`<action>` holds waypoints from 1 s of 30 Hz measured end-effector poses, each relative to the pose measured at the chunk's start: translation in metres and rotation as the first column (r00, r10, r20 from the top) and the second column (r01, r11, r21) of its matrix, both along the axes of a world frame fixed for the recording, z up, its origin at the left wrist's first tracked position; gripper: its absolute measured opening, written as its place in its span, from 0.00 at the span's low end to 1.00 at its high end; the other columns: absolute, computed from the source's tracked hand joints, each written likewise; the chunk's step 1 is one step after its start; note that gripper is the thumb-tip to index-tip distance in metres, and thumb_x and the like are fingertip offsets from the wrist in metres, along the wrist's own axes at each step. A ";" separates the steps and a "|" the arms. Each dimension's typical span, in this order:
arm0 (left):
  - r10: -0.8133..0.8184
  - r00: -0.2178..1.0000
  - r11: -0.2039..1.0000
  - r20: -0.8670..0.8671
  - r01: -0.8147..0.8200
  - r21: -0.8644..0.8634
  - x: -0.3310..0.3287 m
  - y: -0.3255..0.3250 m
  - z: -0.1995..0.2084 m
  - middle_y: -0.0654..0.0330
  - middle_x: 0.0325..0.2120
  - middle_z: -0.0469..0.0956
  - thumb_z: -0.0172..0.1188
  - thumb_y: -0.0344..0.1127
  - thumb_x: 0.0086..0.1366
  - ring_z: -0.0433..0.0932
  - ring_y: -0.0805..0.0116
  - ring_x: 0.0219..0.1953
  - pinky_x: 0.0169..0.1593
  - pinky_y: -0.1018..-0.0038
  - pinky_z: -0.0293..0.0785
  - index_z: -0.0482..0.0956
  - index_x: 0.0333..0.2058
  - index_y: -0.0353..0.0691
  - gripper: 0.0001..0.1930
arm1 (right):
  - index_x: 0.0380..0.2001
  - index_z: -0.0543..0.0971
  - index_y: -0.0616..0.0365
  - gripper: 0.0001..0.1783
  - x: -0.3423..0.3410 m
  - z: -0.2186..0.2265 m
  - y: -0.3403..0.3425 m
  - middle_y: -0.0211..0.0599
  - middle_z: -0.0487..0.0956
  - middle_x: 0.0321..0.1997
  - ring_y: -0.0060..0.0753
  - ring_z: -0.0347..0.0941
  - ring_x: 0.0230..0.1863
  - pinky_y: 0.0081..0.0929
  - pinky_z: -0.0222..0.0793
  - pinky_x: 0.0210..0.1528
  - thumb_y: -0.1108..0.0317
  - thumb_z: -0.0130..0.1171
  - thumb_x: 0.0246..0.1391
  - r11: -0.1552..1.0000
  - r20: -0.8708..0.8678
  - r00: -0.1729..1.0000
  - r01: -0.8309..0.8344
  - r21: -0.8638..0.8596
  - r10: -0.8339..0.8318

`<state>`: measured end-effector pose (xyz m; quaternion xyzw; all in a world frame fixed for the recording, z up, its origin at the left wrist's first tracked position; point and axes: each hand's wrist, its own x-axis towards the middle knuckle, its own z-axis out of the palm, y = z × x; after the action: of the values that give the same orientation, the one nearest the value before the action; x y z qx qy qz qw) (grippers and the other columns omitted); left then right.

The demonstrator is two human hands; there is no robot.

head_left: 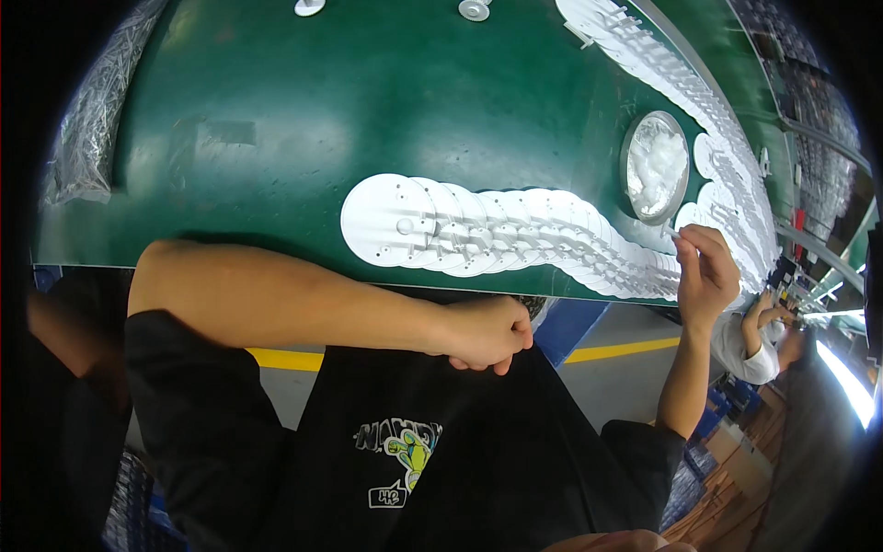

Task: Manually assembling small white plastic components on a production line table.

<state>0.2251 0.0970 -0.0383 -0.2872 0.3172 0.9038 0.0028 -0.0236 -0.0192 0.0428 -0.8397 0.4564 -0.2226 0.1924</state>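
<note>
My left hand is closed, fingers curled in, just off the table's near edge; whatever it may hold is hidden. Thumb and fingertips of my right hand pinch a small, thin, pale stick; its exact kind is too small to tell. That hand is over the right end of a long row of overlapping white round discs with small raised posts. Just beyond it stands a round metal bowl holding a white, translucent, lumpy substance.
Another curved row of white discs lines the right side of the green table. Two small round parts lie at the far edge. Clear plastic wrapping is at the left. A person in a white top is farther right.
</note>
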 end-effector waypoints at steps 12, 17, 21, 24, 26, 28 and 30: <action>0.036 0.997 0.955 -0.067 -0.054 -0.292 -0.007 0.011 -0.008 0.50 0.30 0.77 0.49 0.31 0.62 0.79 0.65 0.28 0.33 0.72 0.74 0.70 0.47 0.31 0.15 | 0.29 0.78 0.64 0.17 0.127 0.015 0.024 0.38 0.76 0.25 0.37 0.71 0.23 0.28 0.64 0.24 0.71 0.71 0.33 0.790 -0.010 0.808 -0.577 -0.207 0.589; 0.161 0.949 0.985 -0.273 -0.174 -0.024 -0.014 0.013 -0.010 0.43 0.35 0.72 0.50 0.36 0.67 0.80 0.54 0.28 0.31 0.64 0.81 0.67 0.43 0.19 0.19 | 0.29 0.76 0.65 0.14 0.172 0.004 0.033 0.41 0.75 0.25 0.36 0.69 0.22 0.25 0.63 0.22 0.71 0.69 0.39 0.754 -0.021 0.773 -0.624 -0.205 0.635; 0.111 0.968 0.984 -0.225 -0.138 -0.109 -0.013 0.010 -0.007 0.53 0.23 0.73 0.46 0.47 0.69 0.76 0.63 0.19 0.22 0.73 0.74 0.69 0.37 0.26 0.22 | 0.29 0.77 0.64 0.14 0.178 -0.003 0.036 0.40 0.75 0.25 0.36 0.70 0.22 0.25 0.64 0.22 0.71 0.70 0.38 0.746 0.011 0.756 -0.645 -0.166 0.655; 0.115 0.970 0.968 -0.216 -0.158 -0.197 -0.014 0.011 -0.014 0.55 0.23 0.72 0.49 0.51 0.67 0.74 0.64 0.20 0.22 0.70 0.74 0.73 0.32 0.30 0.24 | 0.29 0.77 0.64 0.14 0.184 -0.005 0.039 0.40 0.75 0.25 0.36 0.70 0.22 0.25 0.63 0.21 0.72 0.70 0.38 0.715 -0.009 0.726 -0.680 -0.161 0.688; 0.156 0.966 0.954 -0.206 -0.201 -0.220 -0.020 0.015 -0.017 0.56 0.22 0.71 0.48 0.53 0.66 0.72 0.66 0.19 0.20 0.71 0.71 0.74 0.31 0.32 0.24 | 0.29 0.77 0.64 0.14 0.186 -0.003 0.041 0.40 0.75 0.25 0.36 0.70 0.22 0.25 0.63 0.21 0.73 0.70 0.38 0.691 -0.024 0.703 -0.704 -0.164 0.710; 0.187 0.962 0.940 -0.200 -0.234 -0.248 -0.030 0.020 -0.027 0.58 0.20 0.71 0.48 0.55 0.66 0.69 0.68 0.17 0.18 0.72 0.67 0.74 0.30 0.34 0.25 | 0.29 0.78 0.64 0.14 0.188 -0.002 0.042 0.39 0.75 0.25 0.35 0.70 0.21 0.25 0.62 0.20 0.73 0.70 0.37 0.667 -0.078 0.695 -0.711 -0.223 0.714; 0.206 0.946 0.920 -0.249 -0.274 -0.281 -0.046 0.023 -0.037 0.59 0.17 0.68 0.50 0.56 0.65 0.67 0.68 0.15 0.18 0.72 0.65 0.74 0.29 0.35 0.25 | 0.29 0.78 0.64 0.14 0.187 -0.001 0.043 0.39 0.75 0.24 0.35 0.70 0.21 0.25 0.61 0.20 0.73 0.71 0.36 0.671 -0.103 0.705 -0.703 -0.237 0.702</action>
<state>0.1791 0.1200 -0.0750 -0.2216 0.4164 0.8615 -0.1879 0.1630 0.0237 0.0419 -0.9682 0.0660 -0.1878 0.1515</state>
